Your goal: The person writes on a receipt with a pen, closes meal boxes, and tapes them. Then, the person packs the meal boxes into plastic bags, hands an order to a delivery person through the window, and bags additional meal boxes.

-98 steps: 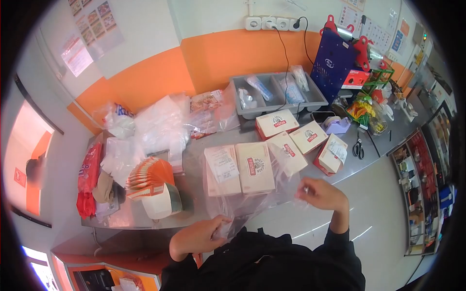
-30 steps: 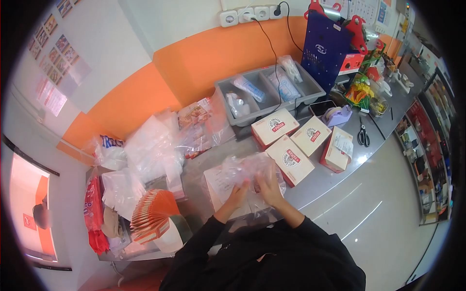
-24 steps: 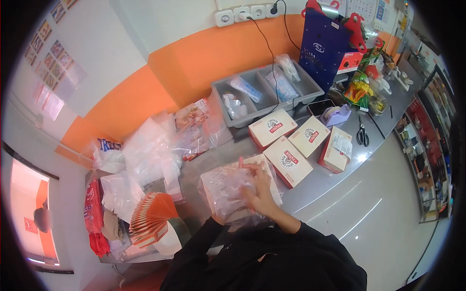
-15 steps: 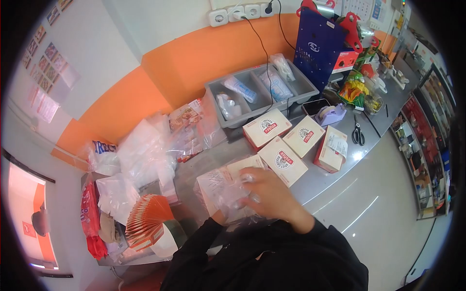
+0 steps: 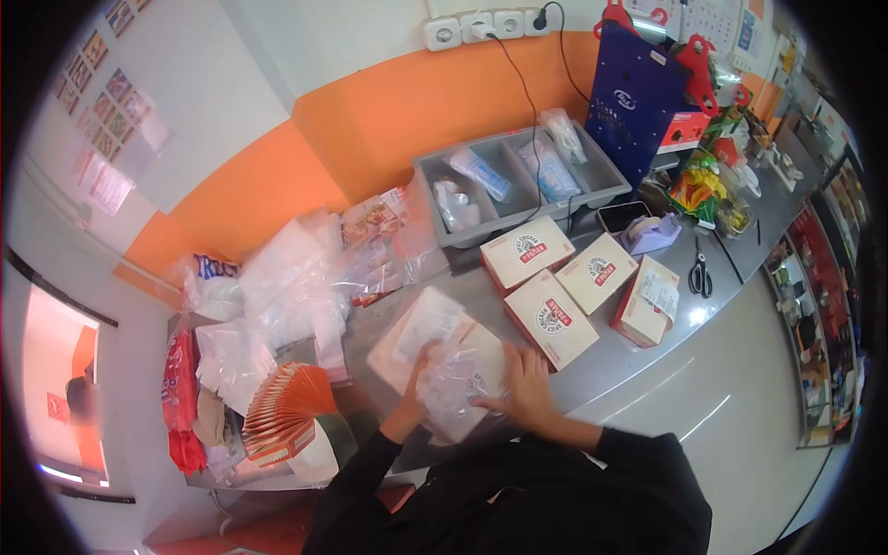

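In front of me on the metal table, cream takeaway boxes (image 5: 467,331) sit inside a clear plastic bag (image 5: 448,377). A paper slip (image 5: 428,326) lies on their top, under or on the plastic. At the bag's near left side, my left hand (image 5: 409,400) has its fingers closed on gathered plastic. My right hand (image 5: 529,388) rests against the right side of the bagged boxes, fingers stretched and thumb apart. Beyond it stand several more printed chicken boxes (image 5: 552,317), one with a receipt (image 5: 659,296) on it.
Behind is a grey divided bin (image 5: 435,178) with plastic packets. To the right are a tape dispenser (image 5: 651,233), a phone (image 5: 622,216) and black scissors (image 5: 700,270). Plastic bags (image 5: 291,287) and a fanned stack of orange cartons (image 5: 289,407) lie on the left.
My right hand has moved off the bag's top to its right side, fingers straightening. My left hand has come into clearer view at the left. The camera view has shifted slightly.
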Motion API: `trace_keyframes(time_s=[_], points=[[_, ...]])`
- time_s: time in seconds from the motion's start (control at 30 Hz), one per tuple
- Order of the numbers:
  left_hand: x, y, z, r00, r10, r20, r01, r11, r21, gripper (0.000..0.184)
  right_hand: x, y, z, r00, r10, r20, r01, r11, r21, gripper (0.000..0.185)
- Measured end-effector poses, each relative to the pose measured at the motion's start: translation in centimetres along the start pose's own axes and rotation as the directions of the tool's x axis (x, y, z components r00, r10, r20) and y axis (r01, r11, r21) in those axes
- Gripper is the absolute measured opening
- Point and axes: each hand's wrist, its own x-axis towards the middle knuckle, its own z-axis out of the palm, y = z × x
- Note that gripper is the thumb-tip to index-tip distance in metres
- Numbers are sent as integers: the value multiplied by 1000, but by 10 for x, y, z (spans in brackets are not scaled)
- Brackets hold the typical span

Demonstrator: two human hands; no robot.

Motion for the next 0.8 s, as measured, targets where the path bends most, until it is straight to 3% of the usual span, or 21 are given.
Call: trace_keyframes(time_s=[0.1,0.17,0.2,0.23,0.27,0.33,0.37,0.4,0.5,0.6,0.63,0.7,0.73,0.77,0.8], points=[[-18,-3,-3,911,40,-411,-39,999,11,27,-47,-23,6,938,105,330,-93,994,-52,84],[-29,-39,-23,880,-137,-455,13,964,-264,22,-55,-9,3,848,-122,515,-19,966,259,78],[-34,-58,-34,854,-223,-471,22,918,-396,20,-47,-7,-1,849,-209,486,57,949,309,75],[-26,-53,-48,877,-261,-404,134,939,-316,17,-34,-10,-10,842,-295,452,133,925,356,73],[-20,-50,-53,900,-252,-356,169,953,-250,14,-4,-5,-19,877,-352,325,266,922,282,72],[-5,-50,-58,947,-177,-269,146,980,-134,11,64,-11,-31,857,-418,301,352,902,251,84],[0,-51,-57,968,-109,-224,91,992,-89,11,89,-10,-27,789,-493,367,467,869,164,96],[5,-43,-56,965,-156,-212,150,988,-47,12,108,-7,-17,712,-550,437,578,812,80,108],[18,-22,-57,946,-273,-176,278,961,2,13,132,-1,21,513,-614,600,706,699,112,127],[31,-27,-69,957,-262,-123,255,965,-66,14,115,2,18,653,-499,570,586,809,38,131],[43,-12,-68,973,-205,-100,200,978,-61,15,103,-2,19,757,-399,518,499,864,-64,127],[58,-6,-56,998,17,-58,-19,999,-37,16,59,-21,23,905,-176,387,281,931,-232,120],[66,-3,-50,991,128,-36,-130,991,-33,20,39,-28,19,907,-138,399,248,939,-239,113],[70,20,-40,969,246,33,-239,887,395,22,24,-37,11,908,-103,405,218,944,-248,106],[75,31,-33,937,322,138,-315,598,737,26,20,-42,-1,909,-70,412,189,948,-257,99]])
